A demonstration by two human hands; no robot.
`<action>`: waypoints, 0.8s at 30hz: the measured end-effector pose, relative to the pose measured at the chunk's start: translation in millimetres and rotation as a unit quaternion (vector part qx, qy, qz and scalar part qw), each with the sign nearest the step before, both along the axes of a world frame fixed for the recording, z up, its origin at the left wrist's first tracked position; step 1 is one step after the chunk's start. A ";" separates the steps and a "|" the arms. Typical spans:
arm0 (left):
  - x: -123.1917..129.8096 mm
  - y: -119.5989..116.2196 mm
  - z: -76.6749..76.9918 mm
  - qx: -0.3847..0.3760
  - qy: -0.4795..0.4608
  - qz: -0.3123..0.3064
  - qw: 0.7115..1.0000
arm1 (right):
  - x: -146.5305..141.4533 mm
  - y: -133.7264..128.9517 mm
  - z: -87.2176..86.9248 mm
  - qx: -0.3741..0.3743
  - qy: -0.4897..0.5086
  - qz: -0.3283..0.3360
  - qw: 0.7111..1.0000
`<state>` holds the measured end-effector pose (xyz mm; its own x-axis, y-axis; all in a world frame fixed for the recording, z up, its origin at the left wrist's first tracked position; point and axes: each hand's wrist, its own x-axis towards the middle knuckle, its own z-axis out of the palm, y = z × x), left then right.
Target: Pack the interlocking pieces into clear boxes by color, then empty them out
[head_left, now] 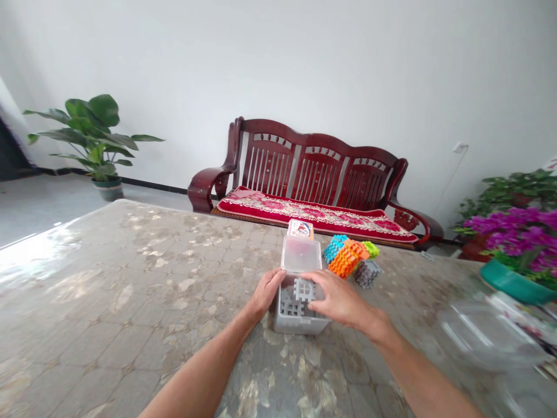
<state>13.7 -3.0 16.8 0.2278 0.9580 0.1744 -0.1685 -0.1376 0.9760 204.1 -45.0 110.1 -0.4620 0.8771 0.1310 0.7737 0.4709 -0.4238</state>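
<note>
A clear plastic box [300, 325] stands on the table in front of me, its hinged lid [301, 253] tipped back. Inside lie several grey interlocking block tiles [290, 306]. At the box's left rim, my left hand [266, 291] grips the side wall. My right hand [337, 299] pinches one grey square block tile [304, 289] with a window-like cross, over the box opening. Just beyond that hand are bundled interlocking tiles: blue [334, 248], orange [347, 258], green [371, 249] and grey [366, 273].
The table wears a patterned cloth [143, 278]. A small box with a picture label [300, 229] is behind the lid. To the right are clear plastic containers [487, 331] and purple flowers [517, 232] in a teal pot [516, 283]. A wooden bench [313, 168] stands behind.
</note>
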 end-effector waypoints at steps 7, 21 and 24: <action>-0.3 -3.1 3.6 -0.026 0.000 -0.010 1.000 | 19.2 -7.8 -20.6 0.070 0.120 -0.072 0.988; -4.1 -5.1 9.0 -0.024 0.061 0.004 0.998 | 137.7 31.5 -79.6 0.328 0.215 -0.442 0.807; -4.1 -4.6 5.9 -0.026 0.058 0.019 0.998 | 146.4 44.3 -75.6 0.327 0.135 -0.462 0.813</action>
